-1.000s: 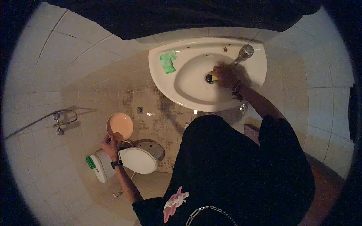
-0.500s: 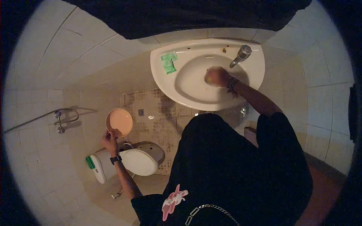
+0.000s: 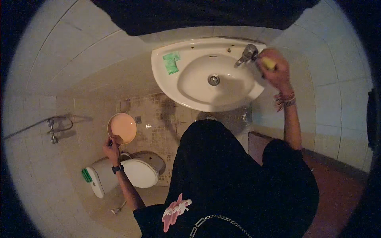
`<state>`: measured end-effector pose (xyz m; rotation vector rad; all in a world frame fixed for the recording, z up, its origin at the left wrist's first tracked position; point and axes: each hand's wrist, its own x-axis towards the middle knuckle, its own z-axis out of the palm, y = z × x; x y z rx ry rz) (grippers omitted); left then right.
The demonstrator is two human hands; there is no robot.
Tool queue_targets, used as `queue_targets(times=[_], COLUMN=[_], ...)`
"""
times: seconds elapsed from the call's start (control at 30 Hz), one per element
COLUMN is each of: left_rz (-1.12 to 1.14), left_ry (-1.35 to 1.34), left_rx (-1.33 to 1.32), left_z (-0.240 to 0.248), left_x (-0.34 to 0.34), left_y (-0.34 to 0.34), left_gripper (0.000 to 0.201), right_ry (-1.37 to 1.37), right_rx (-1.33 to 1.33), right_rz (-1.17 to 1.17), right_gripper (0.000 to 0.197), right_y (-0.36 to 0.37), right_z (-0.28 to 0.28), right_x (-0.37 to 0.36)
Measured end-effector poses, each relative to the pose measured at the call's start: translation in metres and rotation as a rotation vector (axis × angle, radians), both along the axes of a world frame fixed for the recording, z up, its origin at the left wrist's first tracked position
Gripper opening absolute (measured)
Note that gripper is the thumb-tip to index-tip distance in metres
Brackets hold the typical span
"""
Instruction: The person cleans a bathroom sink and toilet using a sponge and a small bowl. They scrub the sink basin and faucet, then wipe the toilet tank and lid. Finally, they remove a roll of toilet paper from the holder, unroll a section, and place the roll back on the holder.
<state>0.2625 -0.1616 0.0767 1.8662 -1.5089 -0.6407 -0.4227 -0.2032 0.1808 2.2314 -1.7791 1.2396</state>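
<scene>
Room: bathroom; pale tiled walls (image 3: 35, 170), curving at the view's rim.
Floor (image 3: 174, 133): brownish, patches of small mosaic squares, a few bright glints.
Basin (image 3: 158, 67): one, white, rounded front; one metal drain (image 3: 213, 80) in its hollow, shadow across the right half.
Toilet (image 3: 139, 173): one, white; one green item (image 3: 86, 175) on the tank.
Peach bowl (image 3: 123, 127): one, round, held above floor, near toilet, well apart from basin.
Tap (image 3: 249, 52): one, metal, back right of basin.
Green wrapper (image 3: 172, 62): one, flat on basin's left ledge.
Left hand (image 3: 112, 147): arm stretched out leftward; thumb and fingers pinching bowl's rim, undersides hidden.
Right hand (image 3: 278, 73): at basin's right end, elbow bent, forearm rising; blurred fingers curled about yellow piece.
Yellow piece (image 3: 269, 62): one, small, in right hand, just right of tap.
</scene>
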Motion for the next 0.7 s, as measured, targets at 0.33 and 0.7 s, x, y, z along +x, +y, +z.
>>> queue_targets(times=[0.33,0.7], left_rz=[-0.073,-0.055], left_ry=[0.061,0.065], left_rx=[0.01,0.069], left_z=[-0.001,0.001], left_x=[-0.04,-0.042], left_y=[-0.052,-0.043], left_gripper=[0.034,0.032], right_ry=[0.307,-0.004], right_rx=[0.466,0.229], right_rz=[-0.5,-0.418], right_gripper=[0.037,0.039], right_y=[-0.07,-0.059], right_z=[-0.048,-0.069], right_x=[-0.087,-0.103])
